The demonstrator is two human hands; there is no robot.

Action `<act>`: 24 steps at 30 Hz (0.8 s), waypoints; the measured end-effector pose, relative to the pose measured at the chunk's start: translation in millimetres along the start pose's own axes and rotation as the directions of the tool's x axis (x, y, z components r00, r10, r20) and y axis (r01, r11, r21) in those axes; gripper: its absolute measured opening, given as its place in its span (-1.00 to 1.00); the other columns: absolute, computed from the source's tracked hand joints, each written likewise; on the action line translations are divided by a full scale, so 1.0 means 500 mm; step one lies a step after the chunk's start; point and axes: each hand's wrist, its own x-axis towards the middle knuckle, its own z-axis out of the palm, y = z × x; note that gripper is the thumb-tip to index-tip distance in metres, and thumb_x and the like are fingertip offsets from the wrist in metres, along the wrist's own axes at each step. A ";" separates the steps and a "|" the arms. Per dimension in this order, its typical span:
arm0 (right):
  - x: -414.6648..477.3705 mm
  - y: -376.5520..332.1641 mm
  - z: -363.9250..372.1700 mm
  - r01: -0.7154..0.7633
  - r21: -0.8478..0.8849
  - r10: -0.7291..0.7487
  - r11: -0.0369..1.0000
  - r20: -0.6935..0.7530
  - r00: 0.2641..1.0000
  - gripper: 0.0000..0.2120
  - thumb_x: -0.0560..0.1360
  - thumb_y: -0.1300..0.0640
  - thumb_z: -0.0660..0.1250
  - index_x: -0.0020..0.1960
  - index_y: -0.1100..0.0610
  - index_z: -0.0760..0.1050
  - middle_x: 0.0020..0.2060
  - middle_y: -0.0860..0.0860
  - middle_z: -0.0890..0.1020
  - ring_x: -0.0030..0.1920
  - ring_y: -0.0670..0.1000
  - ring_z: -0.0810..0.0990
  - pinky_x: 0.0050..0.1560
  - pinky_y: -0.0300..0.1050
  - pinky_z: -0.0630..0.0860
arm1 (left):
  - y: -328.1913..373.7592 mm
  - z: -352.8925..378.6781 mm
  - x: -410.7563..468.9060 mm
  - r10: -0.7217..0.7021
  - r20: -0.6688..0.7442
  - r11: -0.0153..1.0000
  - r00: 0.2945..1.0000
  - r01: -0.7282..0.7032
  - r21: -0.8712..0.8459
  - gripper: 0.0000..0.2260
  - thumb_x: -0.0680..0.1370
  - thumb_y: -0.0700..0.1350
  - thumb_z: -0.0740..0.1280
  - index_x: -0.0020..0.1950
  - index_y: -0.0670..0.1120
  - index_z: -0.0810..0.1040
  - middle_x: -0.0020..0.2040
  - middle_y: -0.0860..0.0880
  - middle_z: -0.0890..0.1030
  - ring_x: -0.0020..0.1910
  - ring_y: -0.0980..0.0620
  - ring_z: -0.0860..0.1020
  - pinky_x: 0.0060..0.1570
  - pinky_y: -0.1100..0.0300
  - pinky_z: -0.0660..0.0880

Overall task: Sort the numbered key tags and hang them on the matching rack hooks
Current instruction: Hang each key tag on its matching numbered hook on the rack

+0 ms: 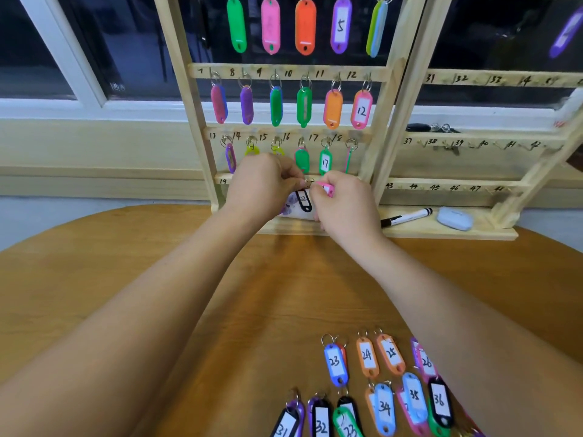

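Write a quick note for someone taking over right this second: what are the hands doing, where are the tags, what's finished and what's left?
Hands: the left hand pinches the ring of a pink tag; the right hand grips its body, at the bottom row of the rack, beside black tag 22.
Done: rows 7 to 12 and 13 to 18 are filled.
Left: hang the pink tag, then the ones lying on the table, tag 23 through 26 and 31 through 36. Rows 31 to 48 look bare of tags.
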 end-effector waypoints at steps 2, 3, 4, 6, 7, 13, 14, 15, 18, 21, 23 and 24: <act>-0.001 -0.006 -0.001 -0.007 -0.057 0.007 0.998 0.000 1.000 -0.73 0.52 -0.08 0.20 -0.06 0.00 0.64 -0.34 0.01 0.66 -0.27 0.13 0.65 -0.24 0.03 0.63 | -0.003 -0.002 0.003 0.001 0.006 1.000 1.000 -0.001 0.020 -0.93 0.54 0.00 0.56 -0.04 0.03 0.79 -0.12 0.04 0.74 -0.10 0.01 0.65 -0.03 0.03 0.59; -0.001 -0.009 -0.001 -0.005 -0.078 0.006 0.997 0.000 1.000 -0.73 0.53 -0.07 0.22 -0.04 0.00 0.66 -0.30 0.01 0.67 -0.23 0.14 0.64 -0.25 -0.01 0.60 | -0.004 -0.005 0.003 0.003 0.002 1.000 1.000 -0.003 0.021 -0.93 0.53 0.00 0.56 -0.03 0.04 0.79 -0.11 0.06 0.73 -0.09 0.03 0.64 -0.03 0.04 0.59; 0.000 -0.011 0.001 0.000 -0.095 0.001 0.995 0.006 1.000 -0.74 0.55 -0.04 0.24 -0.03 0.03 0.67 -0.28 0.03 0.67 -0.20 0.16 0.63 -0.28 -0.05 0.54 | -0.005 -0.008 0.002 0.003 -0.007 1.000 1.000 -0.003 0.014 -0.93 0.53 -0.01 0.57 -0.02 0.04 0.78 -0.11 0.08 0.72 -0.09 0.04 0.63 -0.03 0.05 0.58; 0.000 -0.019 0.004 0.011 -0.146 -0.008 0.989 0.016 1.000 -0.76 0.59 0.02 0.28 -0.09 0.09 0.67 -0.29 0.06 0.64 -0.20 0.17 0.58 -0.35 -0.08 0.38 | -0.005 -0.016 -0.007 -0.002 -0.048 1.000 0.999 0.001 -0.005 -0.92 0.53 -0.02 0.56 0.00 0.04 0.76 -0.11 0.12 0.70 -0.10 0.09 0.59 -0.03 0.09 0.56; -0.001 -0.023 0.005 0.008 -0.172 -0.006 0.985 0.016 1.000 -0.76 0.59 0.04 0.28 -0.12 0.11 0.66 -0.30 0.07 0.62 -0.21 0.19 0.57 -0.36 -0.07 0.34 | -0.005 -0.021 -0.016 0.003 -0.080 1.000 0.997 -0.004 -0.017 -0.93 0.54 -0.03 0.55 0.00 0.04 0.75 -0.11 0.12 0.69 -0.10 0.11 0.58 -0.04 0.09 0.55; -0.010 -0.020 0.015 0.010 -0.283 0.003 0.959 0.046 0.999 -0.70 0.62 -0.05 0.30 -0.18 0.11 0.57 -0.29 0.04 0.61 -0.21 0.19 0.57 -0.35 -0.11 0.39 | 0.001 -0.042 -0.113 -0.004 -0.076 0.993 0.997 -0.004 -0.114 -0.97 0.58 -0.05 0.49 -0.04 0.08 0.71 -0.17 0.14 0.68 -0.19 0.18 0.58 -0.13 0.22 0.50; -0.016 -0.016 0.013 0.027 -0.288 -0.013 0.957 0.052 0.999 -0.70 0.60 -0.06 0.32 -0.20 0.10 0.56 -0.29 0.03 0.62 -0.20 0.19 0.59 -0.33 -0.10 0.42 | 0.000 -0.040 -0.133 -0.013 -0.035 0.993 0.999 0.009 -0.122 -0.96 0.57 -0.06 0.49 -0.05 0.09 0.71 -0.16 0.14 0.69 -0.19 0.19 0.59 -0.12 0.22 0.51; -0.023 -0.011 0.008 0.040 -0.287 -0.023 0.957 0.063 0.998 -0.72 0.59 -0.07 0.33 -0.19 0.08 0.57 -0.30 0.01 0.63 -0.20 0.17 0.60 -0.31 -0.08 0.46 | 0.002 -0.037 -0.154 -0.023 0.012 0.991 1.000 0.024 -0.132 -0.95 0.57 -0.06 0.49 -0.05 0.10 0.71 -0.15 0.15 0.70 -0.18 0.19 0.60 -0.11 0.22 0.52; -0.059 0.014 -0.018 0.062 -0.235 -0.037 0.970 0.113 0.993 -0.82 0.57 -0.03 0.35 -0.17 0.02 0.58 -0.36 -0.03 0.61 -0.26 0.09 0.60 -0.28 -0.05 0.50 | 0.011 -0.024 -0.214 -0.030 0.180 0.986 0.983 0.058 -0.155 -0.94 0.57 -0.07 0.51 -0.05 0.10 0.71 -0.18 0.18 0.70 -0.17 0.19 0.61 -0.16 0.38 0.47; -0.115 0.035 -0.055 0.072 -0.172 -0.043 0.983 0.164 0.986 -0.84 0.58 -0.01 0.38 -0.17 -0.02 0.57 -0.46 -0.05 0.55 -0.35 -0.02 0.57 -0.30 -0.08 0.48 | 0.018 -0.008 -0.264 -0.025 0.306 0.983 0.952 0.080 -0.168 -0.96 0.56 -0.04 0.51 -0.02 0.11 0.71 -0.16 0.19 0.71 -0.14 0.16 0.62 -0.14 0.37 0.48; -0.159 0.046 -0.082 0.052 -0.110 -0.031 0.993 0.185 0.982 -0.85 0.58 0.01 0.41 -0.16 -0.02 0.60 -0.46 -0.09 0.54 -0.37 -0.09 0.55 -0.31 -0.11 0.47 | 0.026 0.001 -0.293 -0.002 0.371 0.982 0.929 0.072 -0.176 -0.95 0.56 0.02 0.51 0.01 0.13 0.70 -0.14 0.18 0.71 -0.14 0.15 0.62 -0.12 0.30 0.50; -0.183 0.051 -0.096 0.039 -0.097 -0.019 0.994 0.201 0.979 -0.86 0.59 0.01 0.42 -0.15 -0.02 0.61 -0.45 -0.12 0.55 -0.36 -0.12 0.55 -0.33 -0.14 0.44 | 0.032 0.006 -0.307 0.009 0.397 0.982 0.918 0.066 -0.174 -0.93 0.56 0.04 0.52 0.02 0.13 0.69 -0.13 0.18 0.71 -0.13 0.16 0.62 -0.12 0.31 0.50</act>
